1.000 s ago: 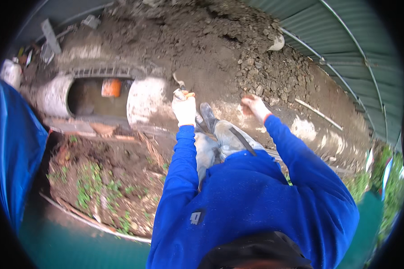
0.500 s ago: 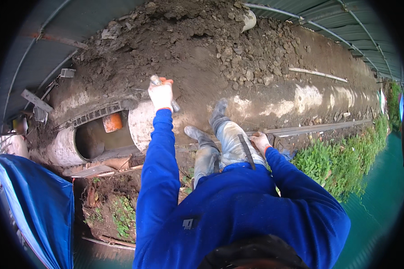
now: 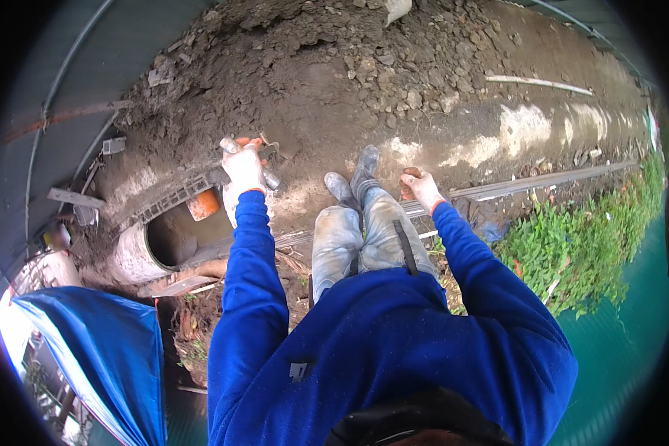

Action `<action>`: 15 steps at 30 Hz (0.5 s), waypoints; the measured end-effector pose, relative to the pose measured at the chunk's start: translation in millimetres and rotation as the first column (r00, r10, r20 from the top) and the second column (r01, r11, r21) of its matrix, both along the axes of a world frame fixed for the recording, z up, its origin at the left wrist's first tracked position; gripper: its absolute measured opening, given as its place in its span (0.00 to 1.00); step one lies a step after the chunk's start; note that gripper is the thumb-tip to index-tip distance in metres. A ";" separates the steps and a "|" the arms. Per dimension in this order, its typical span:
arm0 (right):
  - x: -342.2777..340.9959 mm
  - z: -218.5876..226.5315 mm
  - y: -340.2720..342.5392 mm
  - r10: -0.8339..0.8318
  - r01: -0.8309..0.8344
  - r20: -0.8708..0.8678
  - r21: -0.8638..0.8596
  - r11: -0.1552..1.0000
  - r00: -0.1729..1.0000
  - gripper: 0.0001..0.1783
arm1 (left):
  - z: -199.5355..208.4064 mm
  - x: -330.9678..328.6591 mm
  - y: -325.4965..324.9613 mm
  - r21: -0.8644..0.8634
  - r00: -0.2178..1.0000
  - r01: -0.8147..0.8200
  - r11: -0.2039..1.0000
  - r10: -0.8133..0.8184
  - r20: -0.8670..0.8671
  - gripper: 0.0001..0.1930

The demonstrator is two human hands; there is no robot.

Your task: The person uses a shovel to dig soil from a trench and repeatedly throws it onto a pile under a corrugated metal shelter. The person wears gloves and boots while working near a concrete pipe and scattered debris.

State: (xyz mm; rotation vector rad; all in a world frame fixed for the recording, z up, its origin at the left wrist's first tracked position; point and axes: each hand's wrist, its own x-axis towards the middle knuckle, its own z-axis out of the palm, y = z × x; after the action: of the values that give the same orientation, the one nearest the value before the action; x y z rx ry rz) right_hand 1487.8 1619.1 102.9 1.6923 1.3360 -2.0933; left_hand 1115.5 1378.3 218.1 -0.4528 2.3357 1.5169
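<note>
My left hand (image 3: pixel 243 168), in a white glove with orange fingers, is closed around a short, grey, mud-smeared rod-like tool (image 3: pixel 272 181). Its two ends stick out either side of the fist; the exact kind is unclear. It is held above the muddy ground, just right of an opening in a concrete pipe (image 3: pixel 137 254). My right hand (image 3: pixel 422 189), also gloved, is curled closed to the right of my knees. Something brownish shows at its fingers, too small to name. My grey boots (image 3: pixel 340 189) stand between the hands on the dirt-covered pipe.
An orange bucket-like thing (image 3: pixel 203 204) sits at the pipe opening, beside a row of hollow blocks (image 3: pixel 163 201). Broken stones (image 3: pixel 416 82) and a white pole (image 3: pixel 539 84) lie farther off. Long boards (image 3: pixel 528 182) border green plants (image 3: pixel 580 253). A blue tarp (image 3: pixel 104 349) hangs lower left.
My right hand has come away from beside my thigh and moved forward, fingers curled. My left hand has shifted left with the rod-like tool, and my legs are closer together.
</note>
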 end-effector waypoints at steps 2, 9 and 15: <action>24.8 0.0 -3.6 0.019 -0.020 0.024 0.044 0.999 1.000 0.09 | -1.0 0.5 5.0 0.001 1.000 -0.011 1.000 0.011 -0.008 0.11; 134.9 -32.4 -60.8 -0.010 0.023 0.261 -0.047 0.999 0.965 0.18 | -7.0 11.1 24.1 0.001 0.998 0.027 1.000 -0.027 -0.053 0.10; 166.7 -29.4 -85.5 -0.031 -0.037 0.422 0.153 0.988 0.906 0.20 | -13.0 24.3 42.6 0.040 0.993 0.067 0.997 -0.063 -0.099 0.10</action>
State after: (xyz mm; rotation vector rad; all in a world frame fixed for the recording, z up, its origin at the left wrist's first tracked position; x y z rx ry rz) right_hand 1654.6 1533.7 73.5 2.0525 1.3813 -1.5177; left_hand 1139.9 1420.9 205.2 -0.2947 2.3615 1.5889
